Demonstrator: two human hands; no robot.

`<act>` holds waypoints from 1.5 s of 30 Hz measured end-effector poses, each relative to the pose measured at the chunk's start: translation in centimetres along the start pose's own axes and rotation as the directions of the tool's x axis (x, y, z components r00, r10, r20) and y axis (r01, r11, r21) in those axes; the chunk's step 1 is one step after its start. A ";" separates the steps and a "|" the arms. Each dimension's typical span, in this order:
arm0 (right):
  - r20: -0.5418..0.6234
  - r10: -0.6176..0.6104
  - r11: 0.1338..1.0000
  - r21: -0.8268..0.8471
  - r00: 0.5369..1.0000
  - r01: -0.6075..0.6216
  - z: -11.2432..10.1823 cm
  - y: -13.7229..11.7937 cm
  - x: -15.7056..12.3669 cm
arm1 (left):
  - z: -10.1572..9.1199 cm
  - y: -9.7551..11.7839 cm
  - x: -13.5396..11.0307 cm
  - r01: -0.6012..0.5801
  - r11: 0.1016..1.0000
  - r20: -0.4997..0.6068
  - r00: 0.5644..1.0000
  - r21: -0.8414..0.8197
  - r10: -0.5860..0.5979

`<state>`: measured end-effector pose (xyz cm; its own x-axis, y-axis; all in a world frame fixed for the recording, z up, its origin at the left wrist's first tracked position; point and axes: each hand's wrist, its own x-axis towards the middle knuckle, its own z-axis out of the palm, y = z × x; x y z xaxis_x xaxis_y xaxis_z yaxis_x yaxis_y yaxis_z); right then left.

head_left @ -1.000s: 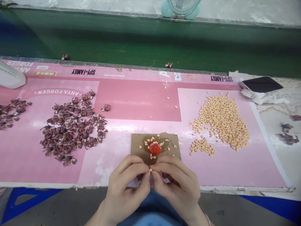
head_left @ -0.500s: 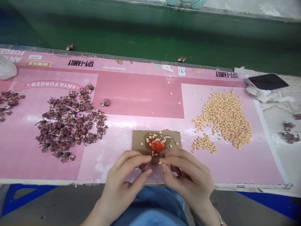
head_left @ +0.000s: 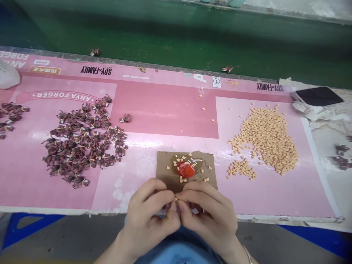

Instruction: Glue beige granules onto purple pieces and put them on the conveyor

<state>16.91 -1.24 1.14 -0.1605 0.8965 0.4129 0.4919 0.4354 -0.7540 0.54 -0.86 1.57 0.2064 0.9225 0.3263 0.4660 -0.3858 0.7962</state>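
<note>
My left hand [head_left: 152, 211] is closed around a small dark maroon figurine, mostly hidden by the fingers. My right hand [head_left: 209, 212] pinches a tiny tan piece [head_left: 176, 199] between thumb and forefinger. The fingertips of both hands meet at this piece, so its contact with the figurine cannot be made out. Just beyond them is a brown cardboard sheet [head_left: 164, 176] bearing a red round cap-like thing [head_left: 188, 171], a shiny clear puddle [head_left: 196, 160] and several scattered tan pieces.
A heap of dark maroon figurines [head_left: 82, 146] lies at left, with more at the far left edge. The tan-piece pile [head_left: 271, 137] spreads at right. A phone [head_left: 319, 96] rests on crumpled paper [head_left: 313, 110]. Behind the pink table covering [head_left: 165, 106] rises a green wall [head_left: 165, 36].
My right hand has moved left, bringing the tan piece up against the left hand's fingertips. The whole view has shifted slightly.
</note>
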 end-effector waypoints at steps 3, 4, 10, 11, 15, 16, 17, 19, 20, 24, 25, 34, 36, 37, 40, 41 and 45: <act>-0.015 0.015 1.000 0.007 1.000 -0.015 -0.1 0.1 -0.1 | 0.0 0.0 0.0 0.009 0.999 0.009 1.000 -0.033 -0.008; -0.016 0.013 1.000 -0.009 1.000 -0.013 -0.3 0.3 -0.1 | -0.1 -0.2 -0.1 0.014 0.998 0.031 0.999 -0.055 -0.012; -0.041 -0.133 0.917 -0.383 0.990 0.107 -2.4 3.0 0.5 | -1.2 -1.4 -0.6 0.004 0.986 0.144 0.989 -0.165 0.020; -0.009 -0.165 0.891 -0.431 0.986 0.145 -2.6 3.4 0.6 | -1.3 -1.6 -0.6 -0.027 0.986 0.143 0.988 -0.164 0.050; 0.098 -0.209 0.835 -0.501 0.973 0.229 -3.0 4.0 0.5 | -1.9 -1.9 -0.7 -0.066 0.984 0.140 0.986 -0.165 0.090; 0.109 -0.213 0.827 -0.510 0.971 0.238 -3.0 4.0 0.5 | -2.0 -1.9 -0.8 -0.043 0.982 0.155 0.985 -0.182 0.072; 0.118 -0.213 0.821 -0.516 0.970 0.243 -3.0 4.0 0.5 | -2.0 -2.0 -0.9 -0.018 0.979 0.176 0.983 -0.205 0.055; 0.136 -0.211 0.813 -0.526 0.968 0.251 -3.0 3.9 0.5 | -1.9 -2.3 -1.3 0.043 0.971 0.223 0.975 -0.236 0.012; 0.144 -0.208 0.809 -0.530 0.967 0.253 -3.1 3.9 0.5 | -1.8 -2.4 -1.5 0.069 0.970 0.229 0.973 -0.235 -0.013; 0.157 -0.202 0.829 -0.499 0.967 0.254 -3.6 3.1 0.9 | -0.6 -2.8 -2.7 0.150 0.947 0.139 0.984 -0.284 -0.114; 0.151 -0.195 0.849 -0.468 0.969 0.244 -3.8 2.7 1.0 | -0.3 -2.8 -2.9 0.148 0.929 0.113 0.987 -0.338 -0.116; 0.119 -0.139 0.987 -0.062 0.983 0.147 -2.7 -0.6 1.8 | 0.2 -0.8 -2.8 0.254 0.715 0.273 0.958 -0.651 -0.093; 0.132 -0.133 0.989 -0.046 0.982 0.140 -2.5 -0.7 1.8 | 0.2 -0.7 -3.0 0.271 0.699 0.285 0.953 -0.661 -0.100; 0.145 -0.135 0.989 -0.042 0.980 0.143 -2.5 -0.7 1.8 | 0.2 -0.7 -3.1 0.272 0.703 0.286 0.953 -0.657 -0.102; 0.177 -0.165 0.981 -0.071 0.970 0.180 -2.7 -0.7 1.7 | 0.2 -0.9 -3.4 0.272 0.729 0.280 0.953 -0.629 -0.114; 0.179 -0.175 0.975 -0.104 0.968 0.196 -2.8 -0.8 1.6 | 0.3 -0.9 -3.5 0.273 0.736 0.278 0.953 -0.620 -0.119; 0.265 -0.243 0.906 -0.282 0.933 0.315 -3.3 -1.2 1.1 | 0.4 -1.0 -3.6 0.248 0.785 0.237 0.962 -0.568 -0.133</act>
<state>18.94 -1.05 4.16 -0.4956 0.7529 0.4330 0.6363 0.6541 -0.4089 -0.31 -3.80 -0.66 0.3403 0.9362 0.0876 -0.0718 -0.0670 0.9952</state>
